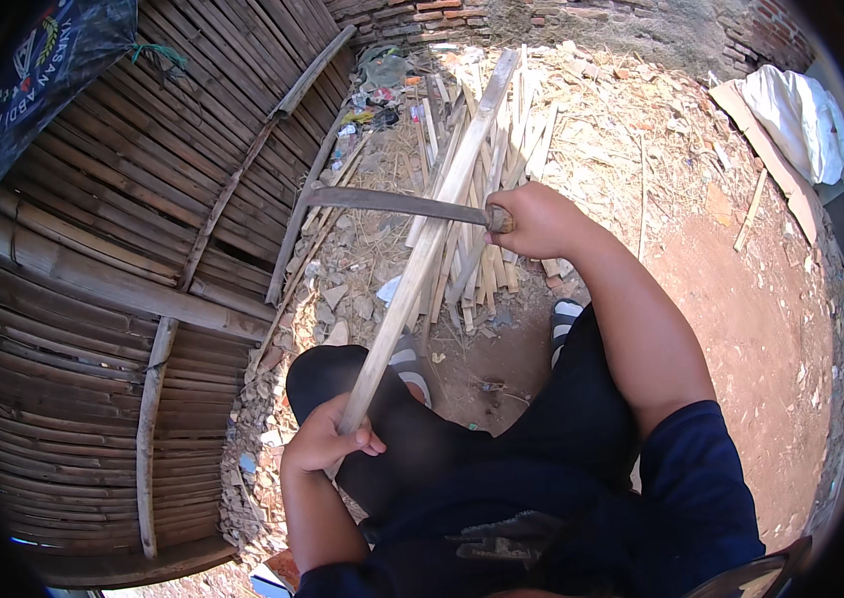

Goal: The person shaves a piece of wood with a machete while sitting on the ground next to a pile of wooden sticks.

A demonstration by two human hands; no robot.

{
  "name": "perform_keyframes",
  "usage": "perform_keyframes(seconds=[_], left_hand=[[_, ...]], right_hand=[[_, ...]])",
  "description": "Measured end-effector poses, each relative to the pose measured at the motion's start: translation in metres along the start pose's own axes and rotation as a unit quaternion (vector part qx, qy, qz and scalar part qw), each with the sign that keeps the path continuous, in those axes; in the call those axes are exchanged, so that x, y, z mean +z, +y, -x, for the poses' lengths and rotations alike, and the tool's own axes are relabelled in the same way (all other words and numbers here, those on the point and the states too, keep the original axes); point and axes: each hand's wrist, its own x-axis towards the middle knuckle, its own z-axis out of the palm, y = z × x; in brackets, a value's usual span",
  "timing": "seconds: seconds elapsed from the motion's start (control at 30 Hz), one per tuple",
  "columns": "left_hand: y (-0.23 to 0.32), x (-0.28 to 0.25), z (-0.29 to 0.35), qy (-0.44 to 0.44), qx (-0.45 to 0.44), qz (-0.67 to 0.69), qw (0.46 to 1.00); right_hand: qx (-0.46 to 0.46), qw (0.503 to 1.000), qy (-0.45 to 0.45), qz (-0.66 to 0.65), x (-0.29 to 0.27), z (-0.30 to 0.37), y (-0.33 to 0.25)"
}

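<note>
Closest to my lens is the dark blue shirt (681,488) and the dark trousers (502,439) of the seated person, knees drawn up under the camera. From the head view I see the left hand (327,439) curled tight round the near end of a long pale bamboo strip (422,254), fingers wrapped fully about it just beside the left knee. The strip runs up and away from that grip, slanting to the right, and its far end lies over a heap of split bamboo slats (487,179) on the ground. The right hand (534,221) is fisted shut on the wooden handle of a long-bladed knife (392,202); the blade points left and lies across the strip, meeting it roughly midway along. I cannot tell whether the edge has bitten into the strip. A striped sandal (565,317) shows below the right wrist. A woven bamboo wall (133,229) fills the left side, reddish bare earth (751,329) the right, and a white cloth (796,115) rests on a board at the upper right.
</note>
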Motion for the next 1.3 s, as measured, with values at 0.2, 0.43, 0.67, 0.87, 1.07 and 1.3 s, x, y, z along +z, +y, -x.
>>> perform_keyframes(seconds=[0.2, 0.43, 0.67, 0.87, 1.07, 1.3], left_hand=[[-0.003, -0.002, 0.0, -0.01, 0.0, -0.052, 0.999], [0.001, 0.0, 0.0, 0.011, -0.001, -0.063, 0.998], [-0.005, -0.004, 0.001, -0.02, 0.028, 0.002, 0.999], [-0.002, -0.006, 0.002, -0.033, 0.034, -0.009, 0.999], [0.003, -0.003, 0.002, -0.008, 0.035, -0.027, 0.999], [-0.015, -0.014, 0.002, -0.035, 0.067, 0.041, 0.996]], right_hand=[[-0.127, 0.984, -0.11, 0.061, 0.004, 0.008, -0.031], [0.183, 0.971, 0.115, -0.099, -0.009, -0.023, 0.064], [-0.064, 0.997, -0.023, 0.025, -0.002, 0.007, -0.012], [-0.136, 0.988, -0.076, 0.016, 0.0, 0.006, -0.013], [0.171, 0.957, 0.171, -0.162, -0.01, -0.022, 0.072], [-0.049, 0.999, -0.012, -0.005, 0.003, 0.004, -0.007]])
